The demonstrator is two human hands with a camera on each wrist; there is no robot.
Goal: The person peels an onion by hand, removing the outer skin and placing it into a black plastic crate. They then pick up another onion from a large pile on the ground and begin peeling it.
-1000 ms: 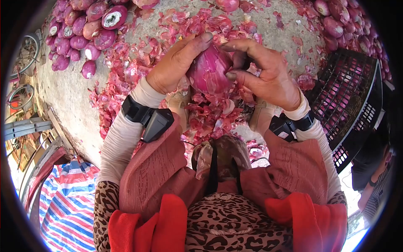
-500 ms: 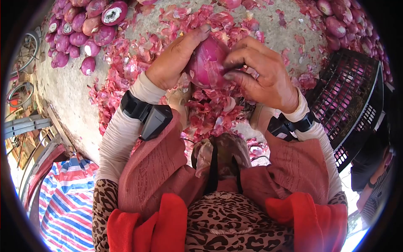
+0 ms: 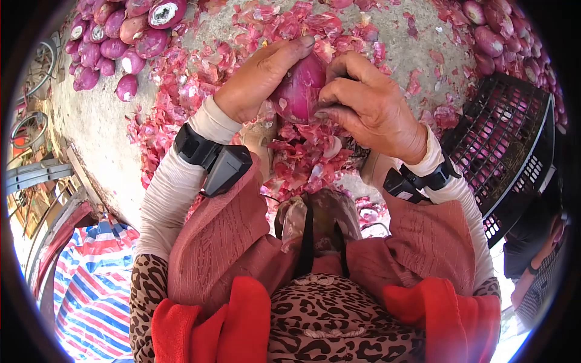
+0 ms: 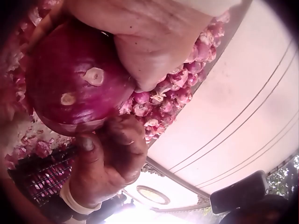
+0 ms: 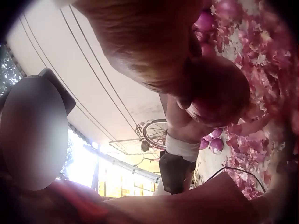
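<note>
A large red onion [image 3: 301, 91] sits between both hands above the ground, its surface smooth and glossy. My left hand [image 3: 257, 81] grips it from the left, with the thumb laid along its top. On the other side, my right hand [image 3: 376, 106] has bent fingers, and its thumb and fingertips pinch at the onion's skin. In the left wrist view the onion [image 4: 74, 81] shows two pale patches, and the right hand's thumb [image 4: 86, 144] presses its lower edge. The right wrist view is dark around the onion [image 5: 217, 93].
Loose onion skins [image 3: 308, 157] litter the concrete ground below. Piles of red onions [image 3: 115, 45] lie at the far left and onions [image 3: 490, 39] at the far right. A black plastic crate [image 3: 499, 133] stands at the right. Striped sheeting [image 3: 94, 284] lies at the lower left.
The right hand's fingers have drawn closer together and moved in over the onion's right side. The onion's surface, with ragged papery skin earlier, now looks smoother. The left hand keeps its grip.
</note>
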